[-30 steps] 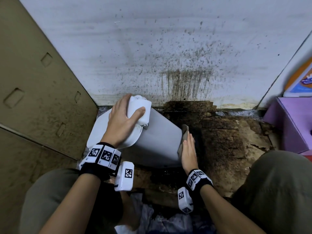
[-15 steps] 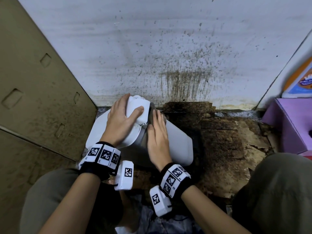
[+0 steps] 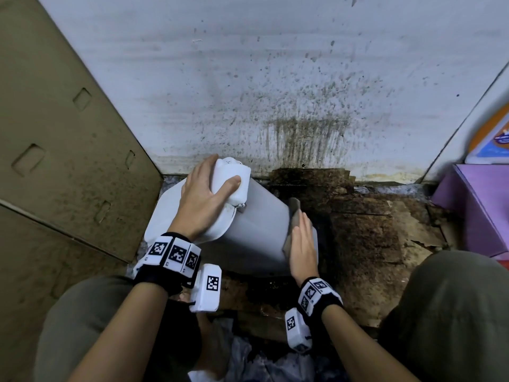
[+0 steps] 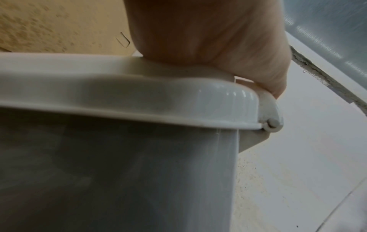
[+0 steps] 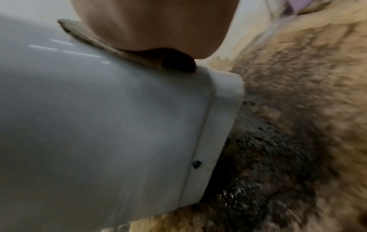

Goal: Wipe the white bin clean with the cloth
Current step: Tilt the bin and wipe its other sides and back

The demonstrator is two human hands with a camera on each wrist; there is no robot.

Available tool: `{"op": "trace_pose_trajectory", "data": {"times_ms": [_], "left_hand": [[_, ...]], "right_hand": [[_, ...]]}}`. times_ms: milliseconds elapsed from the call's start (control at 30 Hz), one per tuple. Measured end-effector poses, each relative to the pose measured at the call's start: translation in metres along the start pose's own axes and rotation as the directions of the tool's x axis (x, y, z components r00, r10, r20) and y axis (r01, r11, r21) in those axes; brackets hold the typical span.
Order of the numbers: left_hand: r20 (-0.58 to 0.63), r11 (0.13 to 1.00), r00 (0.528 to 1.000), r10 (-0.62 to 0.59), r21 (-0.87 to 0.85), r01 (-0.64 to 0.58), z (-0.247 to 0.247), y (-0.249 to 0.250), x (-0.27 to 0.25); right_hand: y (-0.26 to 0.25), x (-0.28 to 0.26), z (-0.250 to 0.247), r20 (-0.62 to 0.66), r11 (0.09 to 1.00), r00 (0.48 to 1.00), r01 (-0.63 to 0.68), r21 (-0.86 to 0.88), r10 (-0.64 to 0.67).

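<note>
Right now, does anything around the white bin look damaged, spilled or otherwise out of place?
Yes. The white bin is tipped on its side, not upright. The floor beside its base is dark, stained and peeling, and brown drip streaks mark the wall above. The cloth under the right hand looks soiled.

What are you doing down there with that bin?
A person is crouched on a dirty floor, wiping a white bin that is tipped over on its side. The left hand grips the bin's lid end to steady it. The right hand lies flat on a brownish cloth, pressing it against the bin's side near the base. The wall behind is spattered with dark stains.
</note>
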State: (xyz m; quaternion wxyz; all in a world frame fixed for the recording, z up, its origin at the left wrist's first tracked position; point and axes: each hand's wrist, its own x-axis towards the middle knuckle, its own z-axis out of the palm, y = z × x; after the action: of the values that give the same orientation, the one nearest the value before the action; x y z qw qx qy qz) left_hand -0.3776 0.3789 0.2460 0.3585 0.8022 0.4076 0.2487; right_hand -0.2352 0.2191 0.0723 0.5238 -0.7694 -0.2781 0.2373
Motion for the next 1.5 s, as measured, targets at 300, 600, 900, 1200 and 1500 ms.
{"op": "trace_pose_trajectory", "data": {"times_ms": [300,600,900,1200,1500], "left_hand": [[-0.003,1.0,1.0,-0.004,-0.007,0.004,-0.001,-0.002,0.003],[-0.005,1.0,1.0,0.005,0.02,-0.004,0.001,0.0,0.004],[-0.007,0.999,1.0,0.025,0.048,-0.025,0.0,-0.004,0.001],[-0.004,0.998,0.999,0.032,0.062,-0.032,0.003,0.001,-0.002],[-0.004,0.998,0.999,0.035,0.059,-0.034,0.006,-0.002,0.0]], "right_hand": [[0.003,0.001,-0.004,-0.083,0.979,0.976,-0.2,0.029,0.201],[-0.049,-0.005,0.02,-0.028,0.997,0.999,0.018,0.073,-0.016],[-0.106,-0.017,0.036,0.08,0.955,0.958,0.261,0.138,-0.274],[-0.055,-0.006,0.018,0.05,0.946,0.945,0.32,0.058,-0.323],[0.014,-0.004,-0.01,-0.03,0.989,0.991,-0.13,0.064,0.132]]}}
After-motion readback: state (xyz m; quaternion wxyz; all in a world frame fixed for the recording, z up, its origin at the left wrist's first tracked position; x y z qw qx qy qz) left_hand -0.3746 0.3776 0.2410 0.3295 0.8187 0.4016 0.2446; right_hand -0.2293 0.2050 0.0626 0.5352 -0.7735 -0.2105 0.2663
